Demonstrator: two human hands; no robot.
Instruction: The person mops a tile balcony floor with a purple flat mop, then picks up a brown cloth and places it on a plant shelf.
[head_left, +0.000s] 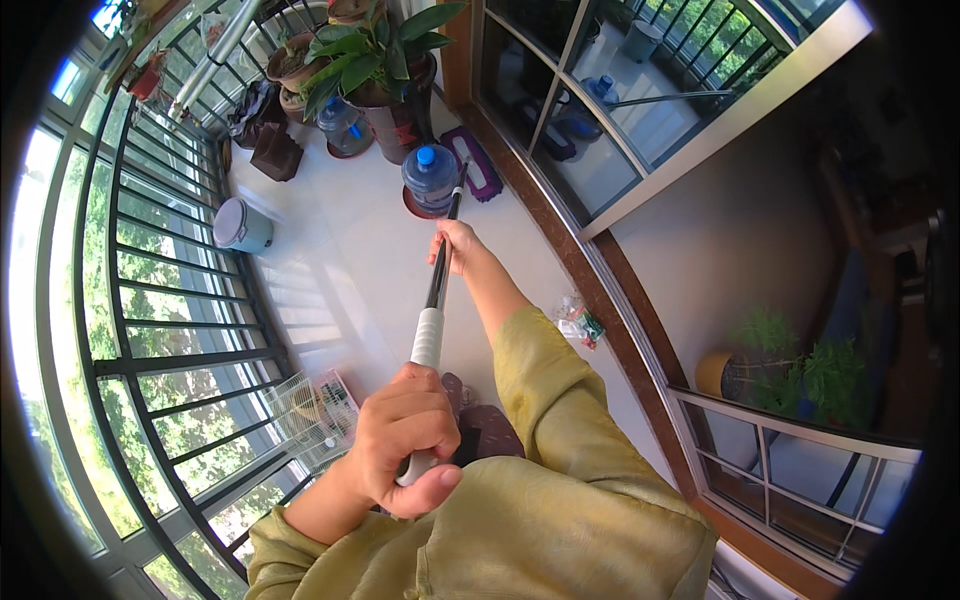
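My left hand (411, 442) is closed around the white grip at the near end of a flat mop's handle (437, 286). Farther down the dark metal pole, my right hand (455, 247) holds it too. The pole slants away from me to a purple mop head (480, 166), which lies on the floor beside the metal door track. A large blue water bottle (430, 180) with a blue cap stands on a reddish-brown saucer (412, 206), just left of the mop head. Whether the pole touches the bottle, I cannot tell.
Potted plants (375, 67) and another water bottle (343, 124) stand at the far end. A lidded bin (244, 225) and a wire cage (313, 416) sit along the left railing (180, 289). Small litter (579, 324) lies near the sliding door's track (600, 262) on the right.
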